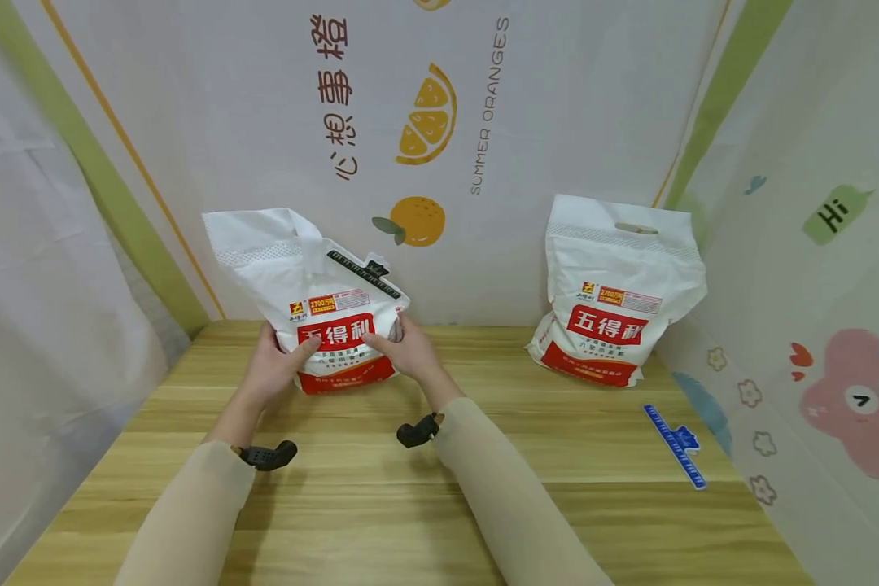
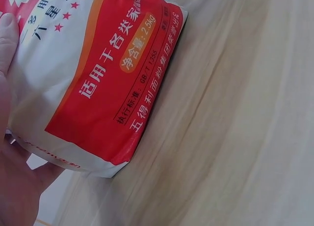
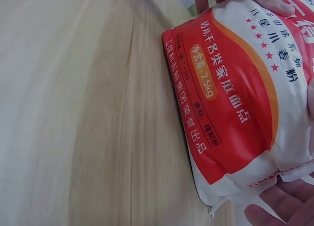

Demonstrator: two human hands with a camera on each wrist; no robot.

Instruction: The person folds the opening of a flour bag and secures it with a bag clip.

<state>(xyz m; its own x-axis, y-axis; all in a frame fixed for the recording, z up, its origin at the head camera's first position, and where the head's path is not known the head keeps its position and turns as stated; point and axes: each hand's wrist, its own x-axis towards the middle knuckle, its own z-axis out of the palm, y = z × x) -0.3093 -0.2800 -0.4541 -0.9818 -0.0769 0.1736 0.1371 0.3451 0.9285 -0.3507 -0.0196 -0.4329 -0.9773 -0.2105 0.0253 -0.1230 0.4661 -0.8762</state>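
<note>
Both hands hold a white-and-red flour bag [image 1: 344, 376] by its sides, at the left back of the table. My left hand [image 1: 269, 366] grips the left side, thumb across the front label; my right hand [image 1: 413, 350] does the same on the right. Fingers reach behind the bag, partly hidden. A black bag clip [image 1: 366, 273] lies slanted along the bag's folded upper right corner, while the upper left stands up loose. Up close, the left wrist view shows the bag's red lower panel [image 2: 108, 88] near the wood; the right wrist view shows the panel [image 3: 230, 98] too.
A second flour bag [image 1: 601, 325] with a handle slot stands upright at the right back. A blue bag clip [image 1: 675, 448] lies on the wooden table [image 1: 352, 505] in front of it. Printed curtains [image 1: 483, 244] hang behind the table and at both sides.
</note>
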